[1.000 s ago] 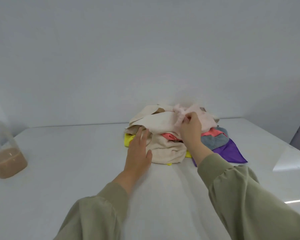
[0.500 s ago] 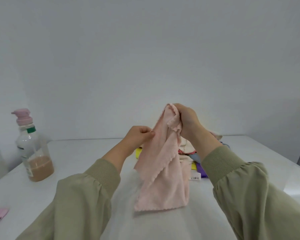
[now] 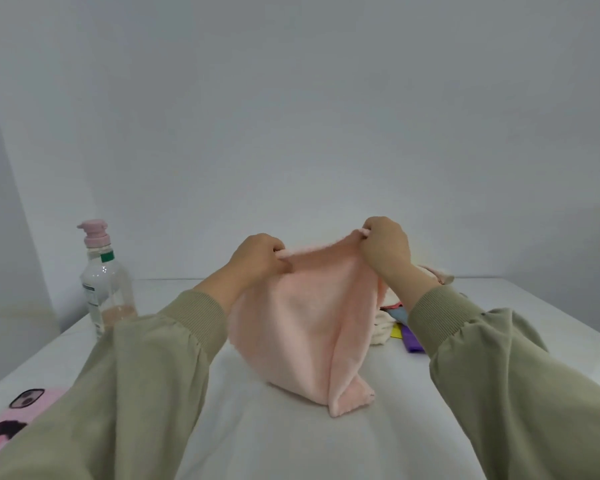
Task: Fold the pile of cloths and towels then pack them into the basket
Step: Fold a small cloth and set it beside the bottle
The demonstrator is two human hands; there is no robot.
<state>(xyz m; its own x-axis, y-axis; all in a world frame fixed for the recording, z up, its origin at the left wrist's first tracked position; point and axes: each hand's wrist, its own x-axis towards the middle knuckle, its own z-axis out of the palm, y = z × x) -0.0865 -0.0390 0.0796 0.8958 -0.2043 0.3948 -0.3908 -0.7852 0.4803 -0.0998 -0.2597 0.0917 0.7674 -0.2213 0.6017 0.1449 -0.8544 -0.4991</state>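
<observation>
A pale pink towel hangs spread between both hands above the white table, its lower edge touching the tabletop. My left hand pinches the towel's upper left corner. My right hand pinches the upper right corner, a little higher. Behind the towel and my right forearm lies the pile of cloths, mostly hidden; cream, blue, yellow and purple pieces show. No basket is in view.
A clear pump bottle with a pink top and some brownish liquid stands at the left near the wall. A phone in a pink case lies at the table's front left edge. A grey wall rises behind the table.
The pink towel was lifted off the pile. My hands have moved apart along its top edge, spreading it wide. The view has shifted left, showing the bottle and phone.
</observation>
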